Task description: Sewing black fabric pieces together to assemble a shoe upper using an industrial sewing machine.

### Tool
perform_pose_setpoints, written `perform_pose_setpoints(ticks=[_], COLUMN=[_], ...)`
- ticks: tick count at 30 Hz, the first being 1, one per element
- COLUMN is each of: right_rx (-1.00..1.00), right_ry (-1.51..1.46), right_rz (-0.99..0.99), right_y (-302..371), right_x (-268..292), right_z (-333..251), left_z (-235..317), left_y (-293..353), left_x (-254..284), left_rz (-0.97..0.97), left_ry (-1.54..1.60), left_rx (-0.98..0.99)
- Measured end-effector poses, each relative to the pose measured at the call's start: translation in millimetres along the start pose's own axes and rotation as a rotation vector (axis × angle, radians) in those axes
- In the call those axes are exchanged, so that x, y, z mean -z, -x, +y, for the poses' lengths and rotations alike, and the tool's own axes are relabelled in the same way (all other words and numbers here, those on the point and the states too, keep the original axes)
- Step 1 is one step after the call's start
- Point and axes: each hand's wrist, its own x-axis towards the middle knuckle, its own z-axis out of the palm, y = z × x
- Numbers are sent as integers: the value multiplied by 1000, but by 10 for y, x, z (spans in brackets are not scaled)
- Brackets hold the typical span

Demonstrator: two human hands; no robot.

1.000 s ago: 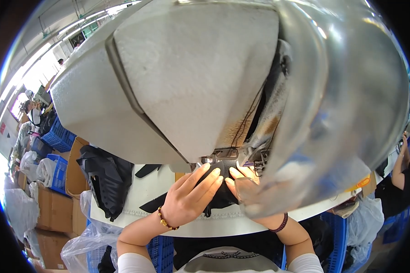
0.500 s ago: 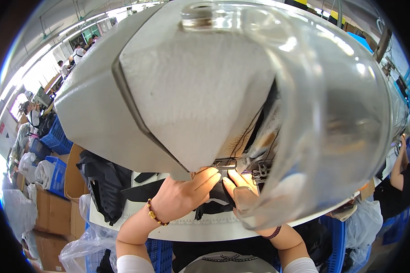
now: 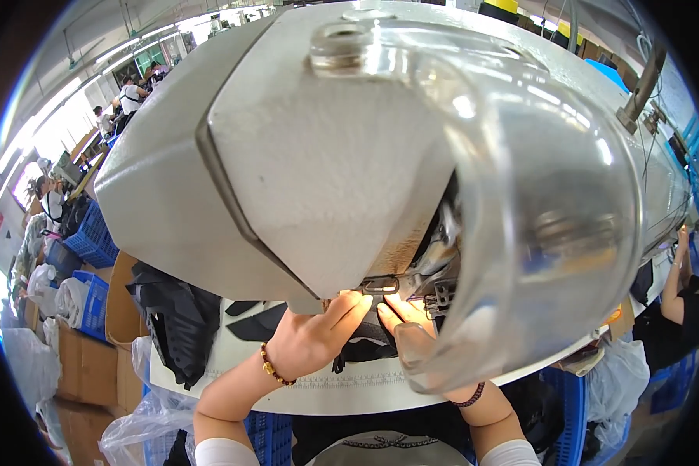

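The grey head of a sewing machine (image 3: 311,171) fills the middle of the view, with a curved clear plastic guard (image 3: 520,233) on its right. Under it, black fabric (image 3: 367,349) lies on the white machine bed by the lit needle area. My left hand (image 3: 311,335) is closed at the fabric, its fingers bent and pressed together beside the metal presser part (image 3: 382,286). My right hand (image 3: 413,325) lies on the fabric with fingers stretched forward and apart, partly seen through the guard. The needle tip is hidden.
More black pieces (image 3: 175,318) lie heaped left on the white table (image 3: 279,398), which carries a printed scale. Cardboard boxes (image 3: 89,365), blue crates (image 3: 93,233) and clear plastic bags (image 3: 151,427) stand at the left. Another person's arm (image 3: 674,276) shows at far right.
The view has shifted slightly. The black strip left of my left hand has slid a little toward it. Both hands stay close to the needle area.
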Motion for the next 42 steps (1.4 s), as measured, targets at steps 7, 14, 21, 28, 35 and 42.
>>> perform_pose_setpoints(ticks=[7,14,21,28,35,42], right_rx=[77,38,-180,-45,14,92], right_ry=[198,284,-390,-182,-186,38], right_rz=[53,37,8,20,38,86], right_y=[31,-12,-82,-107,-128,-144], right_x=[74,-79,43,137,132,198], right_z=[-66,-10,87,179,295,332], left_z=[41,12,-9,22,113,170], left_y=[40,17,5,104,118,71], left_x=[-20,-34,89,64,15,-26], left_rz=[28,19,147,-5,-2,45], left_ry=[65,150,529,92,-106,-87], left_rx=[69,158,489,180,103,127])
